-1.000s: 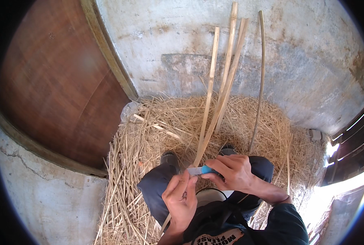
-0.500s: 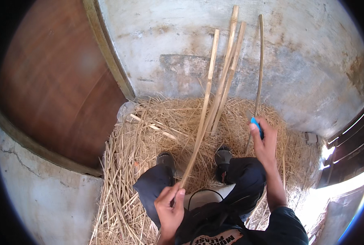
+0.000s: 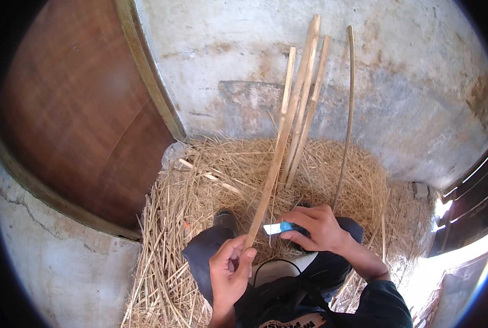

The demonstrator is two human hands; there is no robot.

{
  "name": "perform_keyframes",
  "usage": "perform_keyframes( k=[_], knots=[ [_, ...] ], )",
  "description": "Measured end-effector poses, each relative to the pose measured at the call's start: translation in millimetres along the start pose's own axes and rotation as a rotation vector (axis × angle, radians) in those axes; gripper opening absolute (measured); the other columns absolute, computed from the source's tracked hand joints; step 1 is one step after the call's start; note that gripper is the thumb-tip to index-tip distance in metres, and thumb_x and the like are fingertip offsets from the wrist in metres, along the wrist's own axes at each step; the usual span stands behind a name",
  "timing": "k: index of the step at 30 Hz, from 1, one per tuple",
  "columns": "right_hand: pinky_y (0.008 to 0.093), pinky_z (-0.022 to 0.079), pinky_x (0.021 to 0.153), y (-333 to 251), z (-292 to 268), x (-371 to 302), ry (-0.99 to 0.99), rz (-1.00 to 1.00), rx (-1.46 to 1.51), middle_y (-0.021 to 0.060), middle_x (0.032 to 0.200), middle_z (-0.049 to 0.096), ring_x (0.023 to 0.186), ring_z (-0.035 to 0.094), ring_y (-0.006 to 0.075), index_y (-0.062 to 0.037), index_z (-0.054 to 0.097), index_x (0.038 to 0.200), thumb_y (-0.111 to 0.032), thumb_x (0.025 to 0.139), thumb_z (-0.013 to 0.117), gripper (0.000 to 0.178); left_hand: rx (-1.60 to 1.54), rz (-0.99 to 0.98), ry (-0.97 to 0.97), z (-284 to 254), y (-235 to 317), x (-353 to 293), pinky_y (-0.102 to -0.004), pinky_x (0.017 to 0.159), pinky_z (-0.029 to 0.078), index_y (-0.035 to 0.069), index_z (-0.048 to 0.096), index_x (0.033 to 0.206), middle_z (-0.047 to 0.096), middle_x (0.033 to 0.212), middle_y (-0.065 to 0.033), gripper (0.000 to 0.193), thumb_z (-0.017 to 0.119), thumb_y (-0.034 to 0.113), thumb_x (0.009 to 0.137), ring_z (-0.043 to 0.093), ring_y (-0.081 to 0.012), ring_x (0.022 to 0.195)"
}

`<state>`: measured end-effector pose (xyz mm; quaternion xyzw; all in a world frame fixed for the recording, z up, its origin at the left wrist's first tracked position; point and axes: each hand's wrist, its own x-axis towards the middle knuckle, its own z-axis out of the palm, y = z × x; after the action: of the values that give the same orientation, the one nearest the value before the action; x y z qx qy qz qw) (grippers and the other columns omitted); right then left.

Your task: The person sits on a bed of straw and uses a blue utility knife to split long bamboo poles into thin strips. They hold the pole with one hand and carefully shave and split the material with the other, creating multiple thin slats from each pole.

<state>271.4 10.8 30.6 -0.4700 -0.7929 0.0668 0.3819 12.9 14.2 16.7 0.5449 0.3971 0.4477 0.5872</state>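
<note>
My left hand (image 3: 228, 271) is closed round the lower end of a long bamboo strip (image 3: 270, 185), which slants up and away toward the wall. A knife with a blue handle (image 3: 291, 227) and a short, wide blade is gripped in my right hand (image 3: 321, 229). Its blade points left and lies close to the strip's right edge, just above my left hand; I cannot tell whether they touch. A thin sliver hangs beside the blade. Behind the held strip, more bamboo strips (image 3: 316, 87) lean upright against the wall.
A thin, darker rod (image 3: 349, 104) leans on the stained wall (image 3: 419, 109) at the right. Straw and shavings (image 3: 200, 188) cover the floor around my feet. A brown door panel (image 3: 80, 109) in a wooden frame stands at the left. Dark slats (image 3: 468, 202) let light in at the far right.
My right hand has brought the knife left and down, from beside the thin rod to the held strip. My left hand still holds the strip, which now shows its broader face.
</note>
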Motion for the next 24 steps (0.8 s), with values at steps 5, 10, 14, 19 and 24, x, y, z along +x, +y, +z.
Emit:
perform_keyframes(
  k=[5, 10, 14, 19, 24],
  knots=[
    [0.0358, 0.053, 0.054, -4, 5, 3, -0.004, -0.078, 0.001, 0.0042, 0.084, 0.068, 0.062, 0.068, 0.0252, -0.011, 0.074, 0.114, -0.035, 0.091, 0.084, 0.035, -0.027, 0.068, 0.016, 8, 2, 2, -0.0182, 0.058, 0.038, -0.005, 0.072, 0.13, 0.067, 0.096, -0.0002, 0.03, 0.076, 0.001, 0.101, 0.055, 0.0004, 0.072],
    [0.0355, 0.053, 0.054, -10, 9, 4, 0.014, -0.138, -0.059, 0.0027, 0.085, 0.068, 0.062, 0.067, 0.0243, -0.011, 0.073, 0.115, -0.037, 0.088, 0.086, 0.039, 0.133, 0.131, 0.001, 9, -1, 2, -0.019, 0.062, 0.041, -0.008, 0.07, 0.129, 0.068, 0.091, 0.0005, 0.03, 0.076, 0.007, 0.103, 0.055, -0.0022, 0.072],
    [0.0349, 0.053, 0.052, -14, 16, 4, 0.032, -0.14, -0.076, 0.0021, 0.086, 0.068, 0.06, 0.067, 0.0238, -0.0108, 0.073, 0.116, -0.037, 0.086, 0.086, 0.041, 0.038, 0.083, 0.033, 20, 6, 1, -0.0176, 0.066, 0.038, -0.007, 0.072, 0.124, 0.068, 0.092, 0.0016, 0.024, 0.074, 0.002, 0.102, 0.053, -0.0009, 0.076],
    [0.0344, 0.052, 0.05, -14, 17, 5, 0.021, -0.106, -0.101, 0.0023, 0.085, 0.069, 0.058, 0.067, 0.0235, -0.0105, 0.073, 0.114, -0.037, 0.086, 0.087, 0.041, 0.099, 0.147, 0.077, 22, -4, 4, -0.0181, 0.061, 0.042, -0.006, 0.074, 0.123, 0.071, 0.097, -0.0027, 0.026, 0.076, -0.004, 0.097, 0.058, -0.0015, 0.078],
    [0.0351, 0.05, 0.049, -13, 21, 5, 0.069, -0.093, -0.104, 0.0025, 0.08, 0.067, 0.055, 0.065, 0.0237, -0.0101, 0.073, 0.114, -0.037, 0.087, 0.086, 0.04, 0.219, 0.187, 0.117, 23, -3, 7, -0.0203, 0.055, 0.032, -0.008, 0.076, 0.115, 0.066, 0.088, -0.0007, 0.018, 0.076, -0.002, 0.098, 0.047, -0.0007, 0.068]
  ],
)
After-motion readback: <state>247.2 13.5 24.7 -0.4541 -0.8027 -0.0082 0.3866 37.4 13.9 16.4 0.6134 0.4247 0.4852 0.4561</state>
